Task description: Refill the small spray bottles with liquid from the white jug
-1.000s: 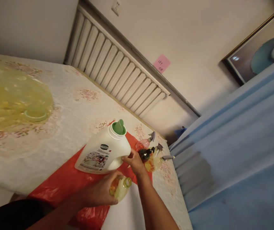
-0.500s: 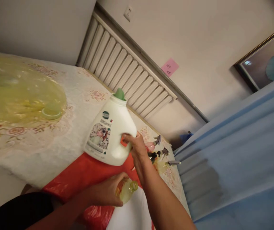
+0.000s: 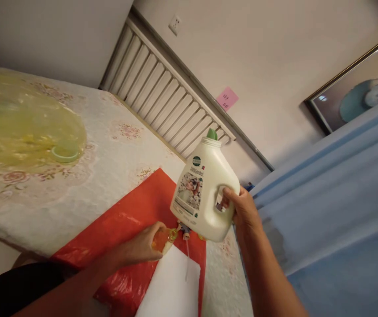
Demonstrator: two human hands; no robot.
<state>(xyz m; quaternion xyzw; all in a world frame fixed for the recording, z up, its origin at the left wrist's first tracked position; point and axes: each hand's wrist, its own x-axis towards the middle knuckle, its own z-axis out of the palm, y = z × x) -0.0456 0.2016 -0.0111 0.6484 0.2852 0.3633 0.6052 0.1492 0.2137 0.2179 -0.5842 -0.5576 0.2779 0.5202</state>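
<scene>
The jug [image 3: 209, 185] is held up on the left side of the right hand [image 3: 244, 209], beyond the left hand [image 3: 144, 244]; the right hand is wrapped around its handle, thumb visible in the opening. The body appears to be stiff, smooth plastic, likely slippery when wet; the fill level is not visible, so weight cannot be confirmed, though its size suggests a heavy load when full. The handle is the proper hold. The bottle [image 3: 163, 240] is gripped by its body in the left hand, mouth exposed and pointing toward the right hand. It should handle as light but possibly fragile; glass or plastic cannot be determined. A nozzle [image 3: 185, 233] is just beyond the left hand's fingertips, under the jug in view. The red sheet [image 3: 119, 220] and white board [image 3: 176, 286] extend beneath and beside the left hand; the yellow bag [image 3: 27, 127] is well to its left.
</scene>
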